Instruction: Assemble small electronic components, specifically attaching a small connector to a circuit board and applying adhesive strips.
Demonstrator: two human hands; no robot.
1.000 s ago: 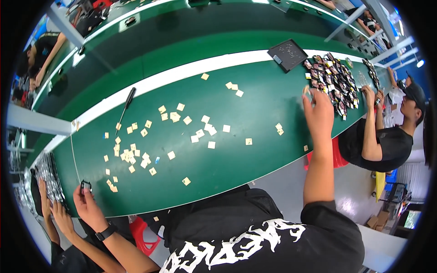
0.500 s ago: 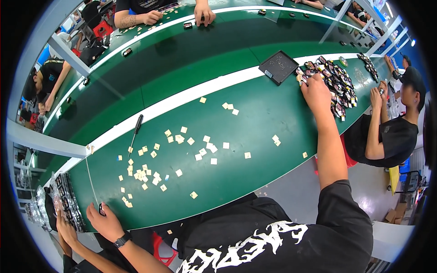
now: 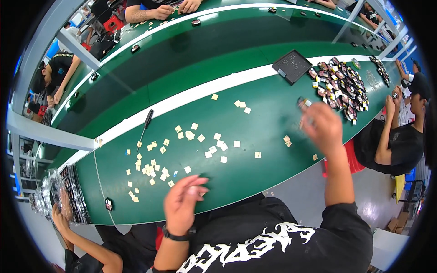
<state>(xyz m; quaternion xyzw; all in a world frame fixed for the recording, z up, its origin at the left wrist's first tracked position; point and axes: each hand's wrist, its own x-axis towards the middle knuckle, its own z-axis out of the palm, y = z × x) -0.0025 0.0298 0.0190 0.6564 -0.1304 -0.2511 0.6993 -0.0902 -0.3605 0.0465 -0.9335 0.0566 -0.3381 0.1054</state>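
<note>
My left hand is over the table's near edge, fingers loosely bent and apart, and I see nothing in it. A small black device lies by itself at the left, away from that hand. My right hand is smeared by motion, left of a heap of similar black devices with pale labels. At its fingertips is one small dark device, also blurred, apart from the heap. Many small cream square stickers lie scattered across the green table.
A black tray with tiny pieces stands at the far edge. A screwdriver lies at the left back. Plastic-wrapped packs sit at the left end, by a co-worker's hands. Another person works at the right.
My left hand has let go of the device at the left and moved right. My right hand has come away from the heap toward me, with one device at its fingertips. The view has shifted slightly.
</note>
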